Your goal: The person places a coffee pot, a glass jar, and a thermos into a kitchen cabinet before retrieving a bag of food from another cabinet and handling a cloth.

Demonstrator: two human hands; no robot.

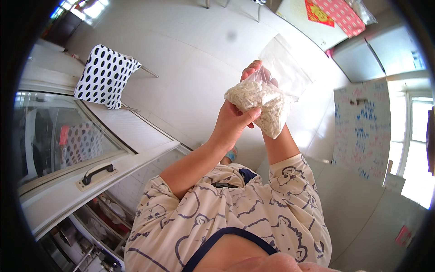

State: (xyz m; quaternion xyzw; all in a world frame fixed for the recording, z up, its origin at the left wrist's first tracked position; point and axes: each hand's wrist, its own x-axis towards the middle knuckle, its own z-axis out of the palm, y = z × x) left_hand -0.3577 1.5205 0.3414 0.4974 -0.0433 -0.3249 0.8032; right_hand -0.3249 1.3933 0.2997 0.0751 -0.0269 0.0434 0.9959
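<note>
A clear plastic bag [272, 105] of short, pale, stick-like pellets is held up in front of me, above the floor. The pellets fill its lower part, while the upper film [283, 66] spreads loose toward the upper right. My left hand [232, 119] grips the near left side, its thumb pressed on the front. Behind the bag, my right hand [250, 70] supports it. Only the fingers of that hand show, curled at the bag's upper left; the palm is hidden by the pellets.
To the left, a glazed white door [142, 146] with a black handle stands ajar. A stool with a polka-dot cover [103, 76] is beyond it. At the right are a silver refrigerator [360, 59] and a board with a printed pattern [362, 132]. Pale tiles [176, 71] cover the floor.
</note>
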